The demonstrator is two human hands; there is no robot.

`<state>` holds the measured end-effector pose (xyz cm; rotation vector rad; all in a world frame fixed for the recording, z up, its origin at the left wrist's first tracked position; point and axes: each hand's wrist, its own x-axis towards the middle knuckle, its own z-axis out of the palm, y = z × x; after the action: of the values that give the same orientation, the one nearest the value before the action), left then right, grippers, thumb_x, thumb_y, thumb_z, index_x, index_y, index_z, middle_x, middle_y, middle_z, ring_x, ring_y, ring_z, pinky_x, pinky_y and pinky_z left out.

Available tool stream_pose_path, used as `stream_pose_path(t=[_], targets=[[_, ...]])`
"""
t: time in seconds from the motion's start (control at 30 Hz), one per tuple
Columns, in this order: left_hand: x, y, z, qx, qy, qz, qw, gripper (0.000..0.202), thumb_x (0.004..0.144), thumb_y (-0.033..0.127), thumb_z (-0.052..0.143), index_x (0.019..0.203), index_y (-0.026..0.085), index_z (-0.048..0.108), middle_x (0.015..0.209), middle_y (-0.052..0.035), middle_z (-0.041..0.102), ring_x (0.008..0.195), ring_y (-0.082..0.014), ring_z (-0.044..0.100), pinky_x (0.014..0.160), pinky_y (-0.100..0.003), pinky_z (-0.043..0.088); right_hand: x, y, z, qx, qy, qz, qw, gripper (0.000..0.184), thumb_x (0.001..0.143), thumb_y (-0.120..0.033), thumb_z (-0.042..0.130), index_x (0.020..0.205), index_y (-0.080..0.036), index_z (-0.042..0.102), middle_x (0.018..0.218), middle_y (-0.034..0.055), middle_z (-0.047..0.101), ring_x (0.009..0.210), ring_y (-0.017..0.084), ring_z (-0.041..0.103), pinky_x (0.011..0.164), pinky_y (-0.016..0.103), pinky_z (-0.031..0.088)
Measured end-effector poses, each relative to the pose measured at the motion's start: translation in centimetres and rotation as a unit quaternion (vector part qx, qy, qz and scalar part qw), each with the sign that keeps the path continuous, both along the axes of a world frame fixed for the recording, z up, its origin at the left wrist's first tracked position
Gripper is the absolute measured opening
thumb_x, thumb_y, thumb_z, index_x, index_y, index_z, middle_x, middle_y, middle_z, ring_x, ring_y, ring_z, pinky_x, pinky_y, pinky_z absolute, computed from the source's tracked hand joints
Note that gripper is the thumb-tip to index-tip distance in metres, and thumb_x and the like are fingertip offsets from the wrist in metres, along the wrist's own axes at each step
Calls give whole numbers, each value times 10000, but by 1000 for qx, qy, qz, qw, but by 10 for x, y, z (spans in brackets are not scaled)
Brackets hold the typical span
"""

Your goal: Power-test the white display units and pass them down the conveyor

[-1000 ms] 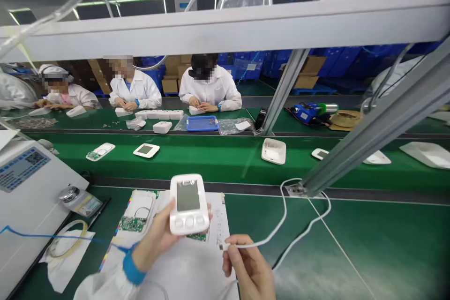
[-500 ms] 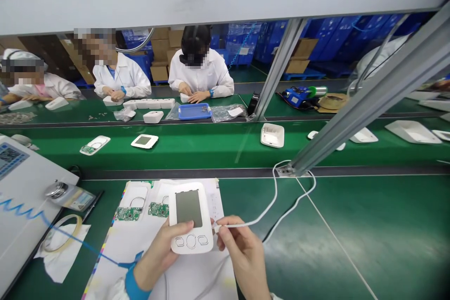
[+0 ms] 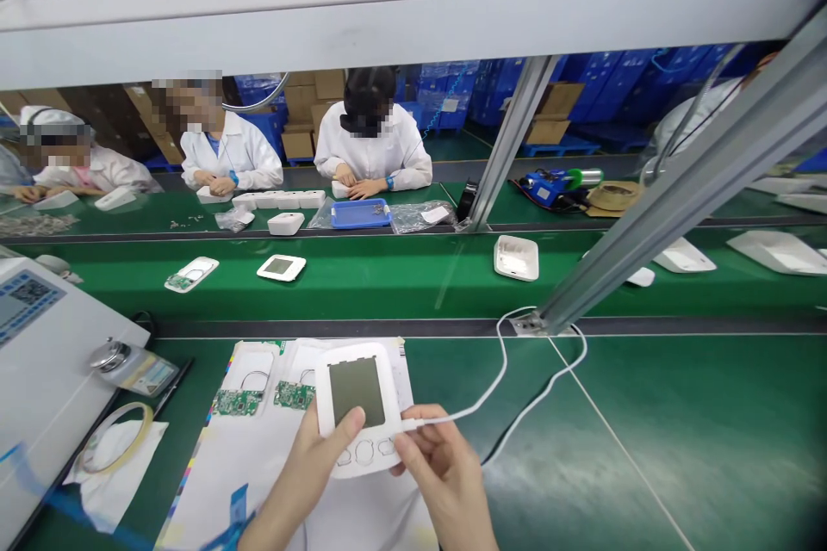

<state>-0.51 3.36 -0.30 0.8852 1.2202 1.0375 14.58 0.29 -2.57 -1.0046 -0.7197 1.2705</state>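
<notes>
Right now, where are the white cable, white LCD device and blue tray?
White cable [image 3: 412, 424], head view: plug end.
White LCD device [image 3: 357, 390], head view: screen.
Blue tray [image 3: 352, 214], head view: inside floor.

Left grip curled, its thumb extended, right grip close beside, fingers bent inward

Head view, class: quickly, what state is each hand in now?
Left hand: closed, holding the white device.
Right hand: closed, pinching the white cable at the device's side.

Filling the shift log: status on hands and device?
Left hand holding white device. Right hand holding white cable at device's edge; plug seating unclear. Cable loops near metal post.
</notes>
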Motion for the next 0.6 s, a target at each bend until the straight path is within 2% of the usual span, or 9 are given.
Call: stream_pose_path(t=[0.1, 0.2, 0.37, 0.47, 0.6], targets=[[3, -9, -6, 90, 72, -14, 993, 771, 818, 412, 783, 1479, 215, 439, 1313, -125, 691, 1195, -330, 640, 975, -371, 510, 3, 1, 0, 13, -20, -27, 999, 281, 837, -448, 797, 928, -215, 670, 745, 21, 742, 642, 165, 673, 582, 240, 559], [6, -19, -6, 82, 99, -9, 992, 891, 800, 370, 795, 1542, 235, 321, 1436, -139, 601, 1259, -346, 595, 1046, -398, 456, 4, 1, 2, 23, -38, -35, 998, 267, 866, -456, 765, 950, -222, 668, 742, 14, 722, 638, 163, 648, 587, 241, 546], [2, -25, -2, 93, 84, -29, 992, 1000, 780, 348, 814, 1587, 259, 230, 1524, -124, 526, 1349, -353, 518, 1111, -401, 395, 4, -2, 5, 24, -58, -36, 997, 264, 884, -481, 738, 926, -230, 668, 726, 0, 671, 624, 157, 622, 567, 233, 513], [-2, -24, -2, 92, 88, -55, 990, 1011, 796, 318, 809, 1592, 278, 188, 1519, -119, 531, 1329, -341, 537, 1085, -385, 424, 3, -2, 4, 33, -53, -20, 998, 263, 886, -476, 737, 947, -238, 644, 726, -8, 668, 622, 155, 630, 574, 234, 515], [-1, -20, 4, 65, 51, -73, 994, 1110, 808, 274, 791, 1605, 293, 18, 1367, -123, 648, 1108, -305, 673, 884, -354, 545, 2, -1, 2, 15, -34, 17, 999, 338, 847, -482, 775, 977, -243, 574, 722, 13, 734, 603, 174, 670, 544, 246, 527]])
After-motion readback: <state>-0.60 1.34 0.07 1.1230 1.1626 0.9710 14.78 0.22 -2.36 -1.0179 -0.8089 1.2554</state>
